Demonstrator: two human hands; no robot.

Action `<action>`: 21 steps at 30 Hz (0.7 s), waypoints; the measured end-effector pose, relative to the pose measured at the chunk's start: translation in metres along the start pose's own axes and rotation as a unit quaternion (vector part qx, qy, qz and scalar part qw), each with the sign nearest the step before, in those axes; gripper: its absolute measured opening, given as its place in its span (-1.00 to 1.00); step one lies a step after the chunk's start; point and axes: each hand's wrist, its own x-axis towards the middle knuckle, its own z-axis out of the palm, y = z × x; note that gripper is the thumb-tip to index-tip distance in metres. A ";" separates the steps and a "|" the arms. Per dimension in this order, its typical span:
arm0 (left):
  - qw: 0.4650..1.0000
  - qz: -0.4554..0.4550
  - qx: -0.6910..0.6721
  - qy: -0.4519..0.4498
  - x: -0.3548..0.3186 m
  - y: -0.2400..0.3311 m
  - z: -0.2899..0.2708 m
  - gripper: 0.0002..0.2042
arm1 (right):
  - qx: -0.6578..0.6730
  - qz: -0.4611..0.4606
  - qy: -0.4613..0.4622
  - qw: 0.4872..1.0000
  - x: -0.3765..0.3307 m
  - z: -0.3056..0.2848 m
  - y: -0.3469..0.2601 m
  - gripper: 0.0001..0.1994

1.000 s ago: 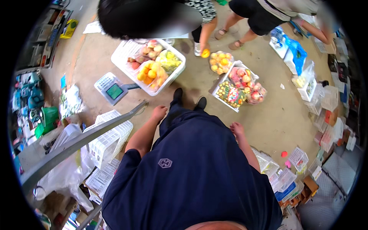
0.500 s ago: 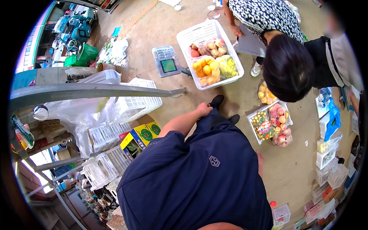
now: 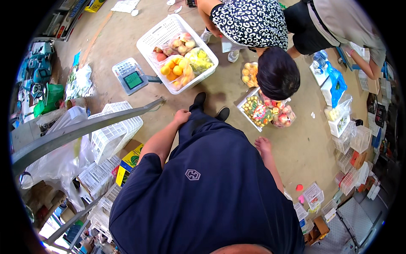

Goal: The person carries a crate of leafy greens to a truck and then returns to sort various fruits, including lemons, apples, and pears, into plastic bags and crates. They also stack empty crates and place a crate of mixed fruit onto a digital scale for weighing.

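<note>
My left hand [image 3: 182, 116] hangs beside my left thigh, its fingers curled in and nothing seen in them. Lower on the right, my right hand [image 3: 263, 145] hangs away from my body, empty, its fingers loosely bent and partly apart. Ahead of my feet stands a white plastic crate [image 3: 149, 39] with bagged fruit: oranges [image 3: 172, 68], yellow-green fruit [image 3: 199, 62] and peach-like fruit [image 3: 182, 44]. A scale with a grey display panel [image 3: 130, 76] adjoins it. Nearest my right hand, a shallow box of small round fruit [image 3: 255, 111] sits beside bags of reddish fruit [image 3: 282, 116].
A person in a black-and-white patterned top [image 3: 253, 23] bends over the fruit; another person [image 3: 338, 25] stands behind. A metal rail [image 3: 84, 127] crosses the left side, above white crates [image 3: 116, 127]. Foam boxes [image 3: 339, 129] and clear bins [image 3: 360, 139] line the right.
My view has swung right, so the crate and scale sit farther left. My right hand has come out from beside my body into plain sight. My left hand stays by my thigh.
</note>
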 end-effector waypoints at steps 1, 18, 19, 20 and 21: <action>1.000 -0.001 0.003 0.001 0.001 0.003 0.000 -0.63 | -0.004 0.003 0.001 1.000 0.002 0.000 0.007 -0.72; 0.999 0.034 -0.021 -0.025 -0.021 0.048 -0.016 -0.67 | 0.048 0.007 0.000 0.999 0.016 0.000 0.068 -0.71; 0.999 0.031 -0.018 -0.027 -0.023 0.050 -0.016 -0.67 | 0.039 0.005 -0.009 0.999 0.019 -0.001 0.067 -0.69; 0.999 0.032 -0.020 -0.029 -0.024 0.053 -0.017 -0.66 | 0.029 0.002 -0.018 0.999 0.021 -0.002 0.067 -0.68; 0.999 0.032 -0.023 -0.032 -0.026 0.055 -0.018 -0.66 | 0.036 0.002 -0.016 0.999 0.023 -0.001 0.067 -0.68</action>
